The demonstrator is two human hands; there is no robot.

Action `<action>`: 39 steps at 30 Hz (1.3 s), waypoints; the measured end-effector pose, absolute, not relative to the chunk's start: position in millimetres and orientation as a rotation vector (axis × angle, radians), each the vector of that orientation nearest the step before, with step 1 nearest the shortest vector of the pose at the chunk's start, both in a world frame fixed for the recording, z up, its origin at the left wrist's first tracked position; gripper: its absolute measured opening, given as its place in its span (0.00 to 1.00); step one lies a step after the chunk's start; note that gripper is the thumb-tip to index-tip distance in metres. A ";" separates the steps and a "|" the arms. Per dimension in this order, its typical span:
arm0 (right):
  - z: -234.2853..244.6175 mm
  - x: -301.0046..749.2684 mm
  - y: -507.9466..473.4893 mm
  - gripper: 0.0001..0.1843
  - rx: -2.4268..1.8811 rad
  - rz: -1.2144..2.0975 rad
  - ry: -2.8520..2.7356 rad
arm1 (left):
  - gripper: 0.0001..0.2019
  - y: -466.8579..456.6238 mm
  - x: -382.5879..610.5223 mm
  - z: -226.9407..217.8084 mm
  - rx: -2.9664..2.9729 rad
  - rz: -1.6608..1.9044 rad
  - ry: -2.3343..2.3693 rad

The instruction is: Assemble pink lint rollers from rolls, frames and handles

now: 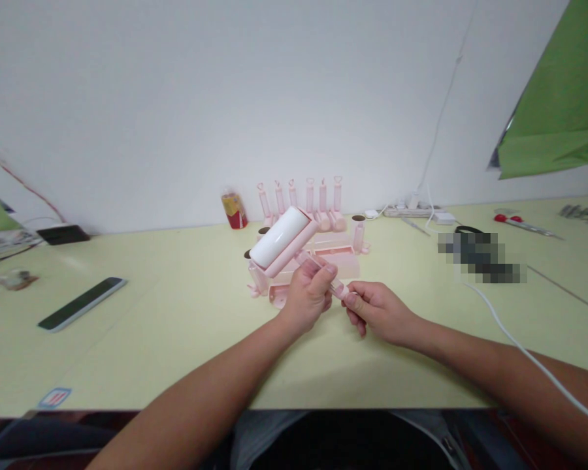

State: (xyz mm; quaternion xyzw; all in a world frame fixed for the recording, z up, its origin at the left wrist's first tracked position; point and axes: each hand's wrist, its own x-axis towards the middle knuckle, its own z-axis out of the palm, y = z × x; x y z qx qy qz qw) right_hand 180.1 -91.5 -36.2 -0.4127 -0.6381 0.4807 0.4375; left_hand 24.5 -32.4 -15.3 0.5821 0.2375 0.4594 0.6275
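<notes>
A pink lint roller [283,240] with a white roll is held tilted above the table, its head up and to the left. My left hand [308,292] is closed around its handle. My right hand [376,310] pinches the lower end of that handle, close to the left hand. Behind and below the roller lie pink cover parts [337,263], partly hidden by it and my left hand. Pink handle pieces with brown-rimmed roll tubes stand around them, one tube [358,230] on the right and others at the left.
Several pink lint rollers [322,207] stand upright in a row by the wall. A red and yellow bottle [234,209] is left of them. A phone [82,304] lies at the left. On the right are a power strip [408,211], a white cable [507,336] and red-handled scissors [524,225].
</notes>
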 end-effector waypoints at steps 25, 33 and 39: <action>-28.4 177.8 -82.6 0.24 -0.844 1.302 -1.681 | 0.18 -43.0 25.7 -9.8 1.464 1.257 0.634; -44.9 239.6 -29.6 0.17 -1.158 0.176 -2.010 | 0.11 -32.2 16.3 -11.8 1.527 1.031 0.595; -67.3 243.8 -19.2 0.30 -1.300 0.094 -2.197 | 0.07 -20.4 12.3 -15.0 1.416 1.003 0.561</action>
